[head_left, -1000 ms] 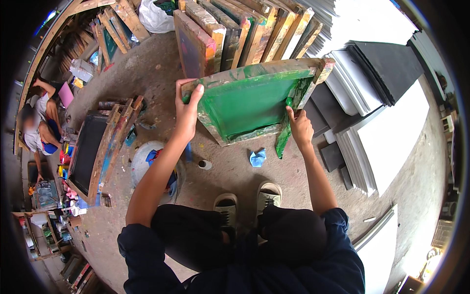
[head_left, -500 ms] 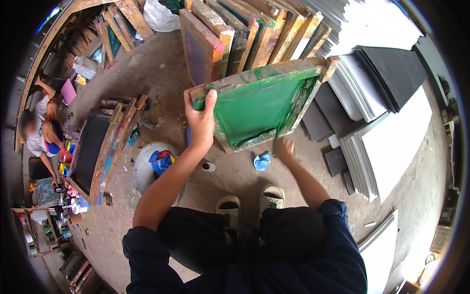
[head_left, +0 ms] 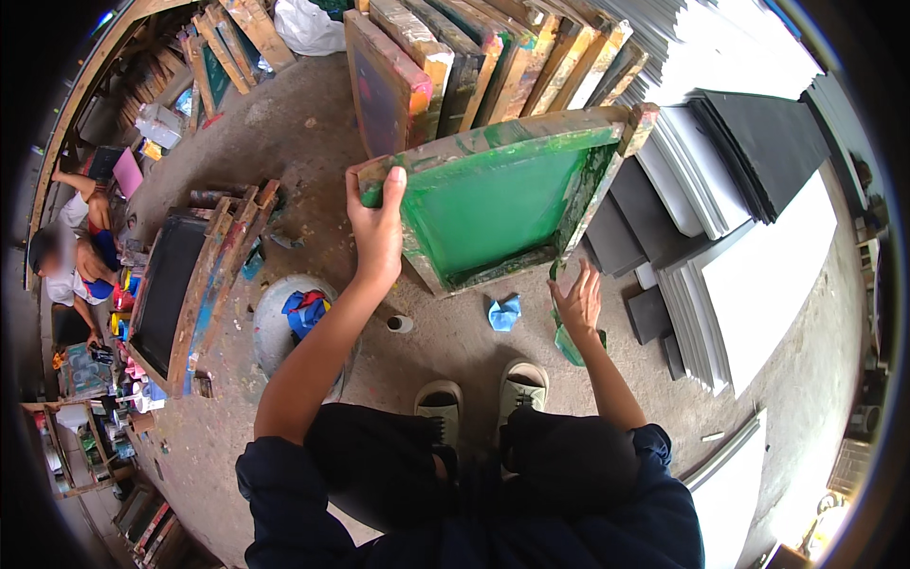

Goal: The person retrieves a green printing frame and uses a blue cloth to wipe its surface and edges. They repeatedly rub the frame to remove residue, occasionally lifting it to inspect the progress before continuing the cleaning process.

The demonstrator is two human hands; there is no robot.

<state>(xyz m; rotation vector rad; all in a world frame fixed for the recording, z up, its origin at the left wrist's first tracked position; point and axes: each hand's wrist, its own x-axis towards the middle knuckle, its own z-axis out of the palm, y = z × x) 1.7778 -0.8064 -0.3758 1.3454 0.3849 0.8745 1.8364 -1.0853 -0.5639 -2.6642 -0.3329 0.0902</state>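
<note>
Grip care: With the left hand (head_left: 379, 228) alone gripping the green frame (head_left: 424, 263), a firm hold on the wood, clear of the mesh (head_left: 498, 209), should steady it best; the far end could swing, so slow wrist turns seem wise.
Left hand: closed round the near-left upper corner, thumb in front, other fingers largely hidden behind.
Right hand (head_left: 580, 305): fingers extended and loosely spread, off the frame, beside a green strip (head_left: 567, 347); whether they touch cannot be told.
Green frame: tilted, ahead of the knees; floor contact unclear.
Floor below: crumpled blue piece (head_left: 504, 313), small white container (head_left: 400, 323).
Left side: round tub (head_left: 272, 332) with coloured cloth (head_left: 305, 311), then a black screen (head_left: 171, 284).
Beyond: a row of upright frames (head_left: 436, 76).
Right side: stacked white sheets (head_left: 758, 275).
</note>
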